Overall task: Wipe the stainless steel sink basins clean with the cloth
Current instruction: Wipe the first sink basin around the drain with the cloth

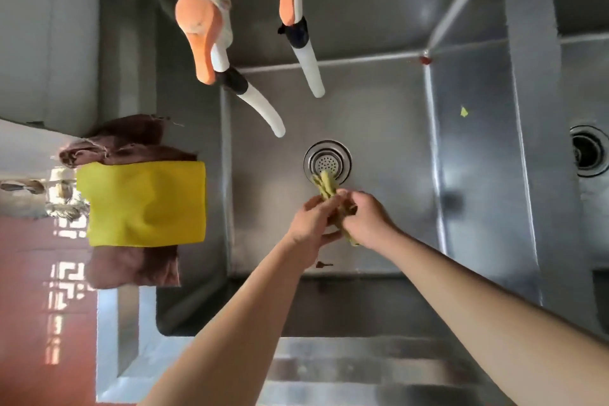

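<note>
I look straight down into a stainless steel sink basin [379,115] with a round strainer drain [327,160] near its middle. Just in front of the drain, my left hand [311,224] and my right hand [365,219] both grip a twisted yellow-green cloth [326,186]. One end of the cloth sticks out over the drain's edge, the other end pokes out below my right hand. A second basin [586,82] with its own drain [590,150] lies to the right, past a steel divider [527,109].
Two taps with orange handles [201,39] and white spouts [309,66] hang over the basin's far side. A flat yellow cloth [145,204] lies over brown cloths [131,267] on the left rim. A small yellow-green scrap [464,111] sticks to the right wall, and dark debris [324,264] lies near the front wall.
</note>
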`<control>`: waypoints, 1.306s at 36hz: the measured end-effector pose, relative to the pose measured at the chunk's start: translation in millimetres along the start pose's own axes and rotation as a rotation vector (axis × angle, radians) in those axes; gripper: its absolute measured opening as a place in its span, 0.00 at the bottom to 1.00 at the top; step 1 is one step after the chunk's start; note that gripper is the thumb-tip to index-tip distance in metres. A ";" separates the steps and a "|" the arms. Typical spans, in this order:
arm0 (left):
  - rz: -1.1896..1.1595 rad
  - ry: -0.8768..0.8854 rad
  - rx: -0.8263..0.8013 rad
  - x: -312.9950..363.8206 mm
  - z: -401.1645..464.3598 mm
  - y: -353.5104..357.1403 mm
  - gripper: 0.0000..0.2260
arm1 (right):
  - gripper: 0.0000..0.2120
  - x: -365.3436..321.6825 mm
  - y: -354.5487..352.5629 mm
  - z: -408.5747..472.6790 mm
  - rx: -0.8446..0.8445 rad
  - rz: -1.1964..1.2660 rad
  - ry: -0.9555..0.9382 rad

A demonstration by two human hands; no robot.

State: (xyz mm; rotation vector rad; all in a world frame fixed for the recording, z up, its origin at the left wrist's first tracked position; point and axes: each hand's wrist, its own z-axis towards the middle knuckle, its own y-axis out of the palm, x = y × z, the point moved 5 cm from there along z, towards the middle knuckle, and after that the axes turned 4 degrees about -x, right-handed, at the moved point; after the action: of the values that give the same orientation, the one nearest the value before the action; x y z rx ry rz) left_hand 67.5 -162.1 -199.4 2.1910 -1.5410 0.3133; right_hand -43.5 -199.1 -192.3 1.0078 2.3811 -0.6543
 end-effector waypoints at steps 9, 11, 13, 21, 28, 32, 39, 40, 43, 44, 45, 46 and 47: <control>0.113 0.034 0.206 20.0 74.1 -45.4 0.11 | 0.21 22.2 -46.5 45.7 0.354 0.044 0.023; 0.164 0.060 0.184 32.4 87.8 -46.6 0.15 | 0.27 27.7 -63.0 56.7 0.412 -0.148 0.068; 0.178 0.117 0.150 48.1 99.8 -44.0 0.18 | 0.35 33.1 -71.7 66.8 0.375 -0.350 0.122; 0.407 0.273 -0.054 89.5 146.0 -17.9 0.22 | 0.54 65.5 -68.7 89.1 0.047 -0.708 0.247; 1.150 0.354 -0.062 76.8 165.6 0.8 0.26 | 0.58 70.3 -57.7 89.0 0.063 -0.781 0.229; 1.420 0.397 0.068 74.2 162.7 0.7 0.25 | 0.58 70.6 -57.4 87.2 0.057 -0.802 0.215; 1.329 0.492 0.405 102.0 147.8 -42.9 0.19 | 0.57 70.3 -59.4 85.8 0.040 -0.816 0.219; 1.244 0.523 0.470 106.9 144.1 -53.5 0.19 | 0.58 70.0 -58.7 86.1 0.040 -0.819 0.222; 0.939 0.539 0.643 115.3 130.0 -86.5 0.22 | 0.58 69.0 -56.7 86.7 0.049 -0.833 0.224; 0.891 0.526 0.675 114.4 128.5 -96.8 0.24 | 0.58 68.6 -56.2 86.8 0.053 -0.836 0.224; 0.880 0.504 0.703 113.8 123.5 -102.8 0.27 | 0.59 68.3 -56.0 86.7 0.056 -0.839 0.224; 0.887 0.502 0.721 112.7 119.7 -107.5 0.31 | 0.59 68.0 -56.0 86.5 0.058 -0.842 0.225; 0.897 0.511 0.719 111.0 115.1 -107.5 0.34 | 0.59 67.7 -56.1 86.3 0.058 -0.844 0.226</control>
State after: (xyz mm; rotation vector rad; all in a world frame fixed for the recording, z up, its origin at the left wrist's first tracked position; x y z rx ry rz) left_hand 199.4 -279.0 -277.1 1.4287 -2.1787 1.7648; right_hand -107.4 -248.7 -285.3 0.0335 2.9808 -0.9249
